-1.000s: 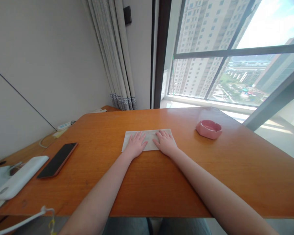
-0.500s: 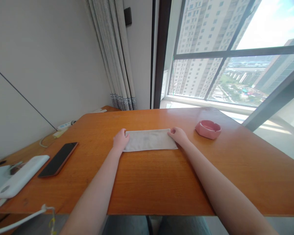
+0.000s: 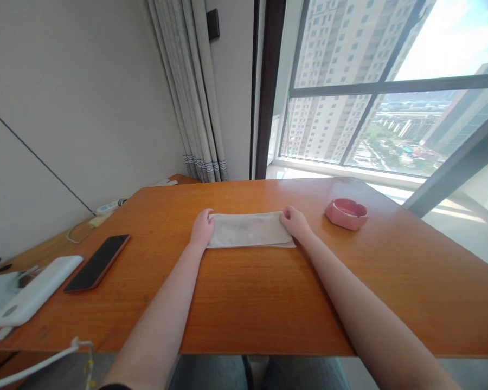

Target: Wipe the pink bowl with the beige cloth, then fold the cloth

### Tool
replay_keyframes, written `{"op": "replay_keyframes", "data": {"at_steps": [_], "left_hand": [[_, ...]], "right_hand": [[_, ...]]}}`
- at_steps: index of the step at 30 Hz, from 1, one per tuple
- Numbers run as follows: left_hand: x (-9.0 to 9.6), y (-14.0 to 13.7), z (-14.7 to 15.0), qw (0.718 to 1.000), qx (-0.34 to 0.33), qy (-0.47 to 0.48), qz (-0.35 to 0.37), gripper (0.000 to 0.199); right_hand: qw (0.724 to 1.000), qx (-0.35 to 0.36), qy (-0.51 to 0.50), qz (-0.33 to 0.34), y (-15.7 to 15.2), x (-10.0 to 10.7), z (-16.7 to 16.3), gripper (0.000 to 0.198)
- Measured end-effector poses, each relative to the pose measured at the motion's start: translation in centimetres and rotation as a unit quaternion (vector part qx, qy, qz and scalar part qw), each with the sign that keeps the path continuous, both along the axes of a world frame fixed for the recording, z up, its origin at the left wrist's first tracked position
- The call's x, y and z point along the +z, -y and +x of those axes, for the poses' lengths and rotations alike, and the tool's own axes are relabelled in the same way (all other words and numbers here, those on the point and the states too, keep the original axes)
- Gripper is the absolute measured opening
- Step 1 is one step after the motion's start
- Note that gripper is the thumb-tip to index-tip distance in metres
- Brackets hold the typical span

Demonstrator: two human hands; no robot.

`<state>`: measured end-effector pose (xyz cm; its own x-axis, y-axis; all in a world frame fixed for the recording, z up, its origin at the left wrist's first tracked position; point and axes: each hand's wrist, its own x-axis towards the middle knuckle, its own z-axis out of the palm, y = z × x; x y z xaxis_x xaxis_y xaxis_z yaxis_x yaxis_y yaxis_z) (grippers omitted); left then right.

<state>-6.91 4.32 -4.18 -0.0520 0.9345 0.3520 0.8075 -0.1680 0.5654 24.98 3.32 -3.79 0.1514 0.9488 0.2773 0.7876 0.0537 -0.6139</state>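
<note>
A pale grey cloth [image 3: 250,230], folded into a long strip, lies across the middle of the wooden table [image 3: 264,303]. My left hand [image 3: 202,228] is at its left end, thumb and fingers closed around the far corner. At the opposite end, my right hand [image 3: 296,222] pinches the far right corner. Two layers show slightly apart along the cloth's near right edge. Both forearms reach forward over the table's front edge.
Right of the cloth stands a pink ashtray [image 3: 346,214]. A dark phone [image 3: 97,264] and a white power bank [image 3: 36,292] with a cable lie to the left. Farther back are a power strip [image 3: 109,207], a curtain [image 3: 195,97] and a large window.
Both hands have moved slightly away from me with the cloth's far edge. The near right edge now shows its layers a little offset.
</note>
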Motion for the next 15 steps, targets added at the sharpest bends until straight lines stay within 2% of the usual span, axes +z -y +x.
{"op": "replay_keyframes", "data": {"at_steps": [7,15], "left_hand": [[0.6,-0.6,0.3,0.998,0.017,-0.04,-0.036,0.026],[0.6,-0.2,1.1,0.992,-0.014,-0.123,-0.009,0.024]], "right_hand": [[0.999,0.0,0.031,-0.016,0.3,0.3,-0.2,0.009],[0.999,-0.012,0.033,-0.01,0.2,0.1,-0.1,0.007]]}}
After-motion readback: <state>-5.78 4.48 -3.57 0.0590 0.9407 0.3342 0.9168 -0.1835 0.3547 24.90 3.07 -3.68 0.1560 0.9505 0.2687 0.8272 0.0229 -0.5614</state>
